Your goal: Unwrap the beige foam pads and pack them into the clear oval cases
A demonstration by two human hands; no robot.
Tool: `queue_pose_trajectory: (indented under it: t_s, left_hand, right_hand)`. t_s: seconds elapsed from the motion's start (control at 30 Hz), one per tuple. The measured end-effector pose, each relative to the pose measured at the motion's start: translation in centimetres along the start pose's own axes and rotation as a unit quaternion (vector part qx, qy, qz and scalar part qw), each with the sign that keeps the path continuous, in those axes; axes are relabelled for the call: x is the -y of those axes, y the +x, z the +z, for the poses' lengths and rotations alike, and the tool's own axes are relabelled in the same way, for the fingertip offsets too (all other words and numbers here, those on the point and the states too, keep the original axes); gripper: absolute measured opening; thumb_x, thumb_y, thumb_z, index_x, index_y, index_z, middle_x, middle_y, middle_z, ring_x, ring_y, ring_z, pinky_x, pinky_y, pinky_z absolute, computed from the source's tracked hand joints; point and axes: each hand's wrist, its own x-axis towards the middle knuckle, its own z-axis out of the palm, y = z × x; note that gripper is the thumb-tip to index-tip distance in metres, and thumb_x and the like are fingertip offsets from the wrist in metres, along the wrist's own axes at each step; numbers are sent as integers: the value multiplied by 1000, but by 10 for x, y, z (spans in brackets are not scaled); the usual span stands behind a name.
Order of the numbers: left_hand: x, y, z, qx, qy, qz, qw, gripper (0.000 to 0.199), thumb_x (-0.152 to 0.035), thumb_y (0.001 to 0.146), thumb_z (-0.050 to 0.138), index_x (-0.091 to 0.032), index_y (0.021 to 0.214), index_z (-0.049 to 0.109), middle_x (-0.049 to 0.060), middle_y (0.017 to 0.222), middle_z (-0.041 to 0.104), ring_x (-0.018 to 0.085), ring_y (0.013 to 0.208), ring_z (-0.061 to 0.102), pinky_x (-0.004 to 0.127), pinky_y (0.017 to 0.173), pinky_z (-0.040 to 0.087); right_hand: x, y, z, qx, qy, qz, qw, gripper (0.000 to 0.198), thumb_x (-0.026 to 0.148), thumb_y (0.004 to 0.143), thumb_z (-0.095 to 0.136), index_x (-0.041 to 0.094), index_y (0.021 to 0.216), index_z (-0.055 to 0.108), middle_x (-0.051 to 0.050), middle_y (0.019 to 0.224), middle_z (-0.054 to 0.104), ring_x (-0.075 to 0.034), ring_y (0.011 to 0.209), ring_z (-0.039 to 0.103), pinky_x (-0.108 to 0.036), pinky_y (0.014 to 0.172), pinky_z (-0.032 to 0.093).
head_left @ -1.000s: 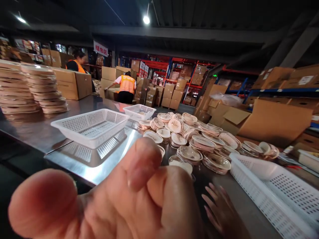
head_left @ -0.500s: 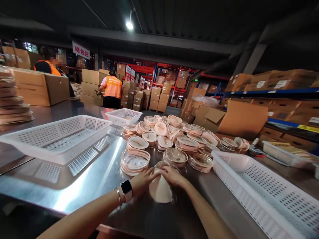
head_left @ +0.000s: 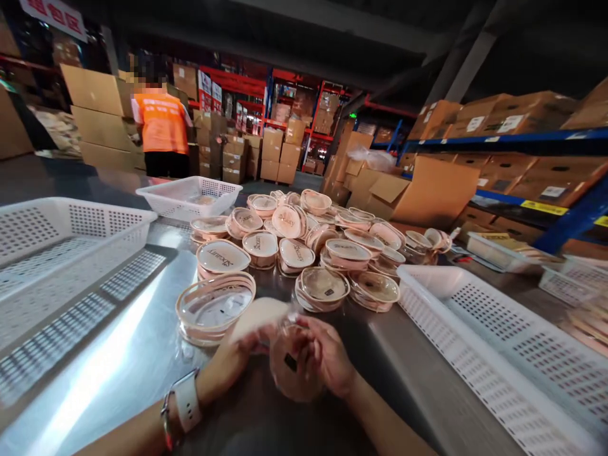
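Observation:
My left hand is closed around the lower edge of a cream-coloured, flat-looking piece, blurred by motion and tilted up. Just to its right, my right hand pinches the upper edge of a round see-through pouch with a small black label. Where the two pieces meet, between my hands, I cannot tell whether they are joined. Beyond my fingers lies a heap of oval pouches with pink rims, several printed "Beauty". A stack of clear-topped pouches stands closest to my left hand.
On the left are a large white perforated basket and a smaller basket. Another long white basket runs along the right side. An open carton stands behind the heap. A person in an orange vest stands among stacked boxes.
My view has turned right and come closer. The cream piece, upright under both hands before, now leans left in my left hand; the labelled round pouch now shows at my right hand.

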Motion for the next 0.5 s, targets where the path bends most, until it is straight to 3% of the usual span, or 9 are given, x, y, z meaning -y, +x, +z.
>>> queue_pose_trajectory:
  t_s: [0.07,0.17,0.3,0.37,0.5]
  left_hand:
    - [2,-2,8,-25,-45,-79,996,57,-74,76,63,-17,80,68,4,73,69,20,68,66,32,62,57]
    - [5,-4,19,-35,-111,-188,975,64,-76,58,78,-16,67,58,-1,56,57,11,51,53,22,48,43]
    - [6,-6,23,39,-90,-240,966,67,-79,53,78,-16,61,56,-1,54,55,9,47,48,22,47,37]
    - [5,-7,23,70,-88,-255,960,67,-79,52,79,-16,60,55,-1,54,54,9,48,47,22,48,37]
    - [3,-5,20,74,-105,-256,958,64,-73,56,81,-16,59,53,-2,53,50,8,48,42,21,47,31]
  right_hand:
    - [3,2,-4,-66,-41,-87,993,59,66,67,78,18,99,67,0,68,67,-13,53,62,-21,43,47]
    - [1,6,-9,-120,-64,-136,981,59,65,67,80,18,100,67,-2,80,67,-13,73,64,-18,55,52]
    - [-13,2,-5,-21,-105,-61,992,80,74,67,74,20,124,55,0,81,65,-10,54,54,-18,39,42]
    - [-19,-1,1,-6,-132,-32,991,68,70,70,72,20,114,56,1,78,64,-10,51,53,-19,37,41]
    - [-23,-6,9,-16,-127,12,992,49,64,76,68,21,94,53,4,68,62,-9,42,53,-19,33,40]
